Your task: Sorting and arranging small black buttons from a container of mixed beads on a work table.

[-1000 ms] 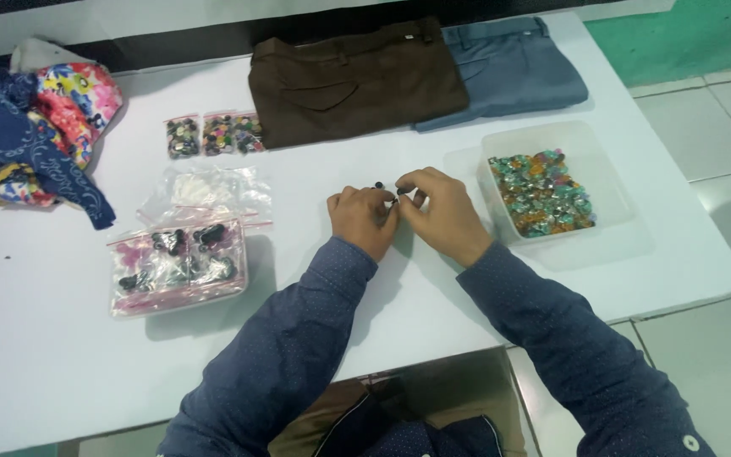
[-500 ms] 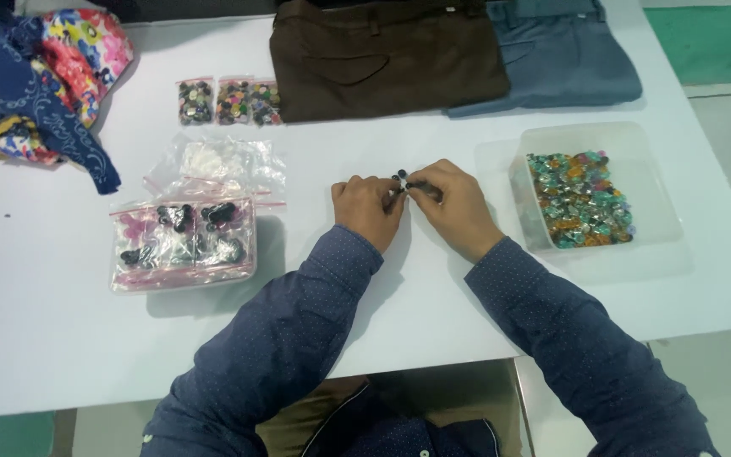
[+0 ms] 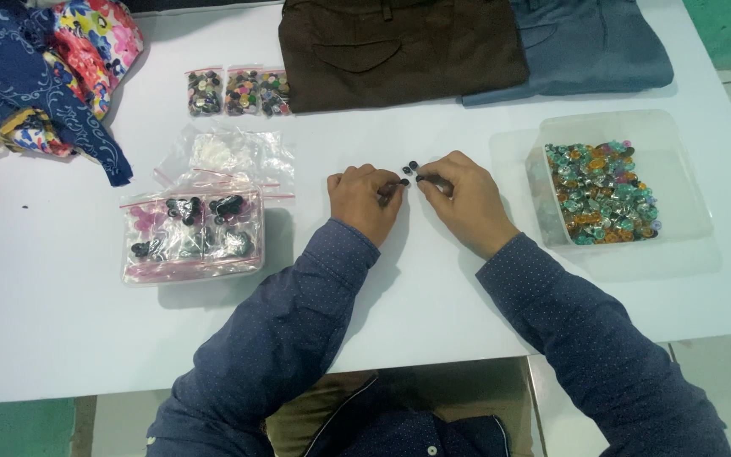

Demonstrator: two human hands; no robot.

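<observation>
Several small dark round buttons [image 3: 410, 172] lie in a loose cluster on the white table [image 3: 61, 330], in the middle of the scene, just between the person's two hands. They look black or near black, flat and glossy, each no larger than a fingertip; finer detail is too small to make out.

The left hand [image 3: 367, 200] rests knuckles up on the table, fingers curled under, with its thumb and forefinger pinched on one of the dark buttons at the left edge of the cluster. The right hand [image 3: 462, 200] lies just right of it, fingers bent, its fingertips pressed on another dark button at the right edge. Both forearms wear dark blue dotted sleeves [image 3: 298, 330].

To the right, near the right hand, stands a clear plastic rectangular tub [image 3: 687, 161] filled with mixed green, amber and silver buttons. To the left, well apart from the hands, lies a stack of clear zip bags [image 3: 192, 233] holding larger dark pieces, with a crumpled clear bag of white bits just beyond it. Farther off sit three small clear packets of mixed buttons [image 3: 239, 91]. At the far edge lie folded brown trousers [image 3: 399, 46] and, to their right, folded blue-grey trousers [image 3: 585, 42]. A heap of blue and bright floral fabric [image 3: 44, 68] fills the far left corner.
</observation>
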